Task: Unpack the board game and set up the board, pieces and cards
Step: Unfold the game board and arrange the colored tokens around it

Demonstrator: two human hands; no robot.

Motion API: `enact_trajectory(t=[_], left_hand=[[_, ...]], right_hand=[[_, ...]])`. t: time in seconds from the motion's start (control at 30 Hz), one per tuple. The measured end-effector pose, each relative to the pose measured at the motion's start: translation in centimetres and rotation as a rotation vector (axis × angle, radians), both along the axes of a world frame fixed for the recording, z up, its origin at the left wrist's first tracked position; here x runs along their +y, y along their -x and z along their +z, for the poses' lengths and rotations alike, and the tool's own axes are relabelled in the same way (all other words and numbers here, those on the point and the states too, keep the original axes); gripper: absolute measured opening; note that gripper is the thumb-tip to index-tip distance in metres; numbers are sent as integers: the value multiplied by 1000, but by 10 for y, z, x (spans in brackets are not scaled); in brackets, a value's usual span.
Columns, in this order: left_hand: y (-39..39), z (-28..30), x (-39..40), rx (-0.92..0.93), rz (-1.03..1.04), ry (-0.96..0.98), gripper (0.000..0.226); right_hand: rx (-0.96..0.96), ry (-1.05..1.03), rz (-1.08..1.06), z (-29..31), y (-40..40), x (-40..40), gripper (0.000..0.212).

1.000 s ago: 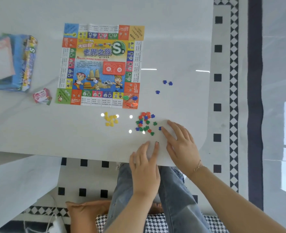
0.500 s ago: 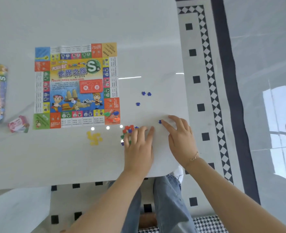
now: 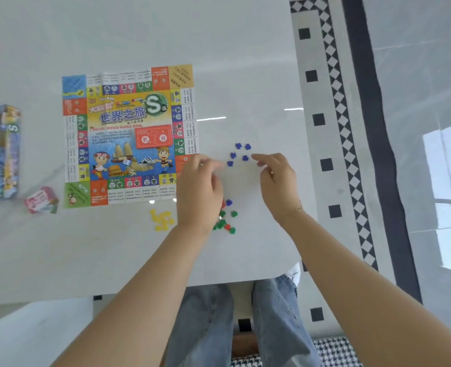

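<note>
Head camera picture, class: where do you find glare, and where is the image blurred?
Head view: bright streaks of glare lie on the glossy white table, right of the colourful square game board; the left hand shows motion blur at its fingertips; the blue game box at the left edge looks smeared.

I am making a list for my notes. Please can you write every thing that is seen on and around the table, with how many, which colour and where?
game board: one, many colours, lies flat on the table, left of centre
table: one, white
blue pieces: five in a loose group right of the board, between the hands
mixed pile: red, green and blue pieces, count unclear, partly hidden under the left wrist
yellow pieces: small heap, count unclear, below the board's bottom edge
game box: one, mostly blue, at the left edge
card pack: one, pink, between box and board
left hand: over the board's lower right corner
right hand: right of the blue pieces
</note>
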State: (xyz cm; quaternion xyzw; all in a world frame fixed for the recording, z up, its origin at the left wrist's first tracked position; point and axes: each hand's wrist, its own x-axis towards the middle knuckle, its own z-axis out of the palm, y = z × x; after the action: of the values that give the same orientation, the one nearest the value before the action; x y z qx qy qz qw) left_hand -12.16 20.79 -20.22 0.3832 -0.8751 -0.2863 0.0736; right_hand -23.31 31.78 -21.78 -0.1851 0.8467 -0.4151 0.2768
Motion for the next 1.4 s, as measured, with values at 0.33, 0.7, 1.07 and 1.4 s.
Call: enact_trajectory(t=[0.33,0.7,1.07,1.4], left_hand=[[-86,-6,45,-39,456,-448,15],[-88,-7,32,-188,271,-389,22],[-56,-13,90,-348,-388,146,33],[28,-19,32,-243,-57,69,4]], right_hand=[[-129,-64,-11,-1,-71,36,12],[90,-245,34,-10,-57,2,14],[-11,-359,-216,-1,-2,-8,26],[-378,-100,-201,13,44,-4,4]])
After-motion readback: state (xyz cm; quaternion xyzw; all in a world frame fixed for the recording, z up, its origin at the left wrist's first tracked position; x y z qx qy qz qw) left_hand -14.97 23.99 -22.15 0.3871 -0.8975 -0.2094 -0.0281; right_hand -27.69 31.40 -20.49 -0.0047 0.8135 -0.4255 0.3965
